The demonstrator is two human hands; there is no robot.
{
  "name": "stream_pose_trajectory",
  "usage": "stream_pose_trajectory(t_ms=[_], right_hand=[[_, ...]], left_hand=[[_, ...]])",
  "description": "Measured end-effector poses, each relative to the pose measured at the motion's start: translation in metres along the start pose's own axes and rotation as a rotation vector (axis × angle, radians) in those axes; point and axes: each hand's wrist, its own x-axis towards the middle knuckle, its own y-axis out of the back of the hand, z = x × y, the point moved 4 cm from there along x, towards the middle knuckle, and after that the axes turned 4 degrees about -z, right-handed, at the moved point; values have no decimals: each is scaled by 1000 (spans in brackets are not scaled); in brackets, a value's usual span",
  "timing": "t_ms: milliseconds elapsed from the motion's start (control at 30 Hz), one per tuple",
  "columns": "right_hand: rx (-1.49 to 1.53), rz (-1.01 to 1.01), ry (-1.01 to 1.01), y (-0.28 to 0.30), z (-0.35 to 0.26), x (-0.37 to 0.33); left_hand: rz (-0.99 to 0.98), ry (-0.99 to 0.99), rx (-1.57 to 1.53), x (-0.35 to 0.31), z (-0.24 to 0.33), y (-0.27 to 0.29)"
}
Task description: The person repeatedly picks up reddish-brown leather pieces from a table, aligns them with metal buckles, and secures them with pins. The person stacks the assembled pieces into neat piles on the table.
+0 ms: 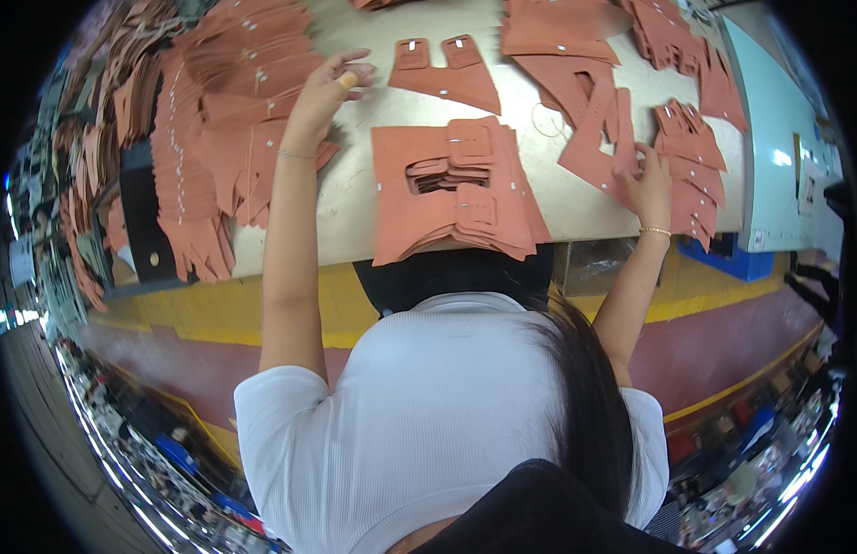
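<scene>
Above the table's far left part, my left hand (329,90) is raised with fingers apart and nothing in them; one fingertip wears a yellow cover. Just right of it lies a flat orange leather-like panel (458,85) with two buckle-shaped tabs. My right hand (648,183) pinches the lower right edge of another orange panel (590,152), which has a slanted cutout. Between my arms, close to my body, sits a stack of orange panels (410,212) with buckle-shaped patches and an oblong opening.
Overlapping rows of orange panels (248,111) cover the table's left side. More piles lie at the far right (687,148) and back (557,32). A thin loop of string (546,120) rests on the pale tabletop (350,208). A light-blue cabinet (779,138) borders the right.
</scene>
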Motion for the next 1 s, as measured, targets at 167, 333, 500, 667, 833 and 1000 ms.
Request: stream_pose_trajectory(t_ms=[167, 333, 500, 667, 833, 1000], right_hand=[[114, -44, -68, -9, 10, 7], [71, -110, -88, -10, 15, 14], [21, -119, -94, -11, 17, 17], [40, -108, -83, -8, 11, 13], [-265, 143, 9, 10, -44, -3], [525, -168, 410, 23, -144, -16]], left_hand=[[-24, 176, -365, -39, -23, -17], [-45, 117, -510, -72, -22, -37], [-57, 102, -555, -88, -9, -36], [-127, 146, -507, -101, -2, -35], [-129, 159, -360, -110, 4, -40], [128, -6, 88, -108, 33, -42]])
